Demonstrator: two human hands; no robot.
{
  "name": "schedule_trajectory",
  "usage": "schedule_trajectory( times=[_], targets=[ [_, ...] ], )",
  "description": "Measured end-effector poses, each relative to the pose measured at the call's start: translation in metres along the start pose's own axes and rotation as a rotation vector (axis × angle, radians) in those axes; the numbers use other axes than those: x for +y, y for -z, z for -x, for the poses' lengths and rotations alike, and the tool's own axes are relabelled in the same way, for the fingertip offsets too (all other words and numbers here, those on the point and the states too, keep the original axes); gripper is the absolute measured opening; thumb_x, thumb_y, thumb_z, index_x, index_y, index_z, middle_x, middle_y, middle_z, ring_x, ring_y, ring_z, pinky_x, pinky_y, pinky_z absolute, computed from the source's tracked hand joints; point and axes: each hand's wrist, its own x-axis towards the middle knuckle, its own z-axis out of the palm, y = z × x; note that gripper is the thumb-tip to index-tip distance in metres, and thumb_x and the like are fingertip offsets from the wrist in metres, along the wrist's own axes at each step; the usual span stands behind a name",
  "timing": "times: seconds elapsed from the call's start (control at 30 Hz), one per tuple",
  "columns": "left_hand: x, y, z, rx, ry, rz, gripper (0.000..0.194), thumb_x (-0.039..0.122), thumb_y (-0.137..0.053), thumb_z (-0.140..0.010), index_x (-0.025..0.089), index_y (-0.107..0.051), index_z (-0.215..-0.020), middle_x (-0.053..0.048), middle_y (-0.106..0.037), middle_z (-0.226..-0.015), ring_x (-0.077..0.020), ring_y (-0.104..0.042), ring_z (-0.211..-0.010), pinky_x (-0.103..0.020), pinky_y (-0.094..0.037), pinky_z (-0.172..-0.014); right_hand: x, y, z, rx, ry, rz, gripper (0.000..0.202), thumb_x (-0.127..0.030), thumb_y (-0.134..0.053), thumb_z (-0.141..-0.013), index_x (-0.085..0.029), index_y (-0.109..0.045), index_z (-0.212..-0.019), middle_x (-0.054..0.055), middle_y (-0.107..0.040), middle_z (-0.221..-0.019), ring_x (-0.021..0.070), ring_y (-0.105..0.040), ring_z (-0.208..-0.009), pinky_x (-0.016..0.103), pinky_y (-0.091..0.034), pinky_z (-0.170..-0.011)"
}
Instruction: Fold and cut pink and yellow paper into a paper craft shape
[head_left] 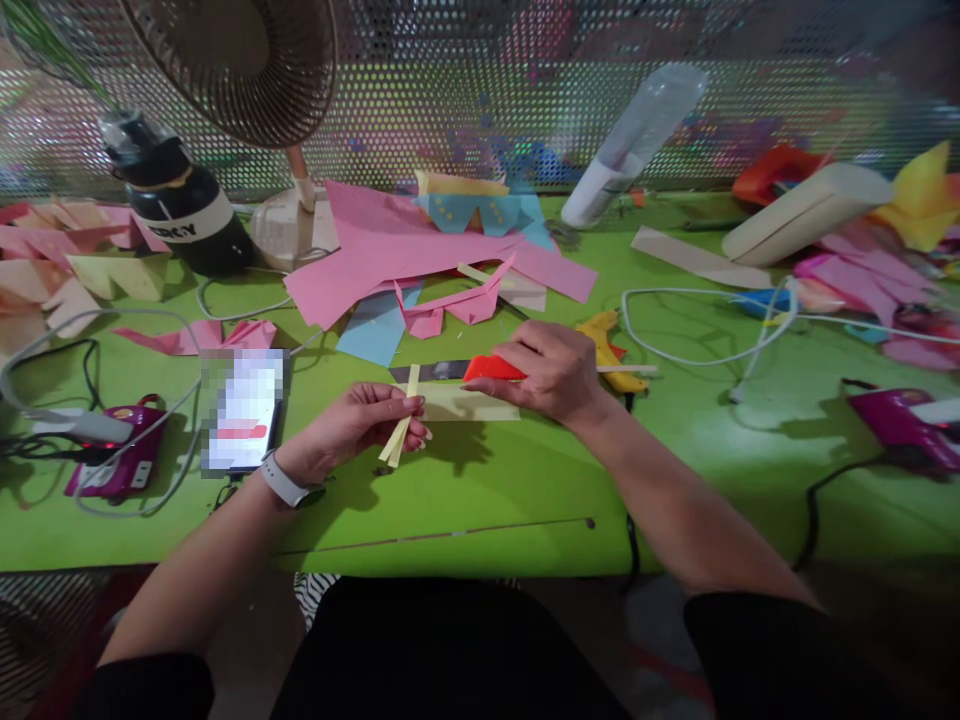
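Observation:
My left hand (379, 415) is closed, pinching narrow pale yellow paper strips (397, 435) that cross at the fingertips. My right hand (551, 370) is wrapped round a red utility knife (491, 369), its tapered end pointing left. A dark flat strip (431, 371) lies just left of the knife; whether it joins the knife is unclear. Below the knife, a pale yellow paper piece (472, 403) lies flat on the green table (480, 480). Beyond my right hand rests a yellow glue gun (606, 345), partly hidden, with a thin pale stick (630, 369) across it.
Folded pink paper (450, 312) and large pink sheets (390, 255) lie at the back. A phone (246, 410) is by my left wrist. A fan (240, 60), black bottle (184, 205), white cable (697, 297), clear bottle (652, 120) and purple power strip (900, 425) stand around.

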Motion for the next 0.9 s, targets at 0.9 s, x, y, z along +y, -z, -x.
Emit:
schedule_trajectory(
  times=[0.9],
  targets=[
    [0.003,-0.005,-0.001,0.189,-0.12,-0.123,0.021,0.036,-0.08,-0.077,0.016,-0.074,-0.082,-0.005,-0.077,-0.088,-0.0131,-0.07,-0.076,-0.025,-0.056,-0.07,0.02,-0.028,0.0,-0.166,-0.317,0.023,0.068,-0.075,-0.037,-0.09,-0.018,-0.068,-0.068,0.006,-0.06,-0.072,0.0142,-0.048,-0.059,0.029,-0.027,-0.05]
  ],
)
